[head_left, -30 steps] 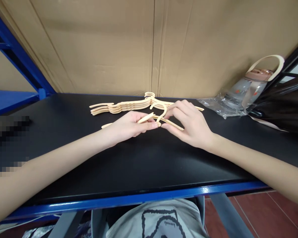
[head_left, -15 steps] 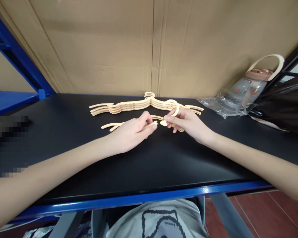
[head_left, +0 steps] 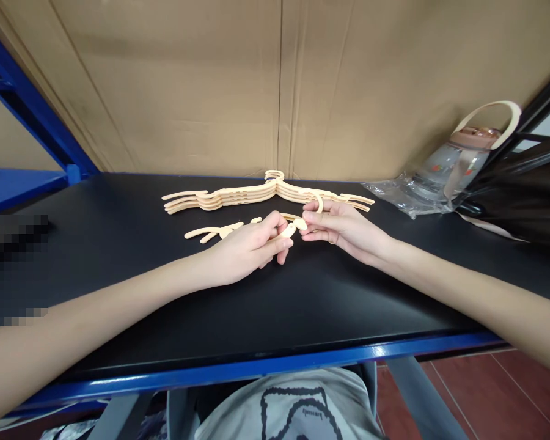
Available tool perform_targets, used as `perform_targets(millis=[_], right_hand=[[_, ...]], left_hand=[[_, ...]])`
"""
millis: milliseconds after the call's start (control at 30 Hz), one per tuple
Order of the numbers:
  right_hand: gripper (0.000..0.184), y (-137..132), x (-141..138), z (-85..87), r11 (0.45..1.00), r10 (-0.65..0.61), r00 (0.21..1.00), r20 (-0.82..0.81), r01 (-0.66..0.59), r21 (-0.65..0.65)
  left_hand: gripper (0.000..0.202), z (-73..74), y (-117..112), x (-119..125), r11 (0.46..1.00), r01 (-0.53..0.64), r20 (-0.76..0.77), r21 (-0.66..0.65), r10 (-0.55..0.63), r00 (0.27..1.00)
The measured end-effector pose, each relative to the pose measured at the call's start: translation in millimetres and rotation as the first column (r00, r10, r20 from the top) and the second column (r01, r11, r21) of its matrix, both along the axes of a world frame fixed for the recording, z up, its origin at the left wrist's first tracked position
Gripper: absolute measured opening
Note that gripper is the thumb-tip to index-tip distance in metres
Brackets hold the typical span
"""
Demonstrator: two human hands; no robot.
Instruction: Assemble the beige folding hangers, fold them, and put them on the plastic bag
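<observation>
Your table [head_left: 275, 318] has a smooth black top and a shiny blue edge [head_left: 275, 368] on the side close to you. Near the back, you have a stack of cream hangers [head_left: 247, 195], all lying the same way. Some thin cream pieces [head_left: 214, 232] lie in front of the stack, toward your left. At your far right is a see-through jug [head_left: 462, 160] with crinkly clear plastic [head_left: 394, 192] beside it.

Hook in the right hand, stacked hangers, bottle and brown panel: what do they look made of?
Hook and hangers: probably plastic, smooth, pale, evenly coloured. Bottle: see-through, so clear plastic or glass; its shiny lid perhaps plastic. Panel: likely matte cardboard, brown and creased.
</observation>
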State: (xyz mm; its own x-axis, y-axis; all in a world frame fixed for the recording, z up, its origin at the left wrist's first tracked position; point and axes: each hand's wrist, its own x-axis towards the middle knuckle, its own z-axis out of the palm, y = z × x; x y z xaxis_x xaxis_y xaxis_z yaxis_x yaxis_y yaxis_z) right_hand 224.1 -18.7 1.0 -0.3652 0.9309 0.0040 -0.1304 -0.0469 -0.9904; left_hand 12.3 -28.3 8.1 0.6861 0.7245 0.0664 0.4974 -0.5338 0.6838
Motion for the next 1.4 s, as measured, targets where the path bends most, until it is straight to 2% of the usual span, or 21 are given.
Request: perform_targets(millis=[167,300,567,667,967,1100,1267,1400], right_hand=[[0.019,1.1,-1.1,-1.3,0.999,0.029,0.999,-0.025,-0.03,-0.019],[0.021,2.4,1.0,-0.9,0.997,0.072,0.997,-0.003,-0.072,-0.033],[0.016,0.6,4.2,9.9,0.981,0.158,0.971,0.181,-0.134,-0.139],[0.016,-2.4,2.5,11.2,0.981,0.169,0.956,0.239,-0.14,-0.134],[0.025,-8.2,-1.6,7.9,0.99,0.112,0.927,0.359,-0.137,0.045],[0.031,-5.6,-3.1,3.2,0.984,0.075,0.925,0.372,-0.13,0.125],[0.029,-4.1,-4.6,-3.2,0.95,0.069,0.929,0.364,-0.172,0.259],[0.026,-10.1,-4.6,-1.3,0.905,-0.017,0.907,0.42,-0.165,0.393]], left_hand=[[0.016,-0.3,-1.6,0.1,0.999,0.034,0.03,0.004,-0.034,0.999],[0.018,-1.8,-2.7,-0.5,0.997,0.017,-0.024,0.075,-0.015,1.0],[0.018,-1.5,-6.4,1.7,0.985,0.039,-0.199,0.167,-0.006,0.98],[0.018,-3.1,-5.8,3.0,0.977,0.04,-0.224,0.209,0.008,0.975],[0.019,-4.8,-6.4,5.8,0.963,0.004,-0.261,0.271,0.069,0.963],[0.019,-4.7,-7.8,6.3,0.938,-0.023,-0.255,0.347,0.118,0.96],[0.016,-3.9,-10.5,4.7,0.906,-0.055,-0.266,0.42,0.181,0.947],[0.014,-2.3,-11.3,3.8,0.869,-0.038,-0.291,0.493,0.206,0.934]])
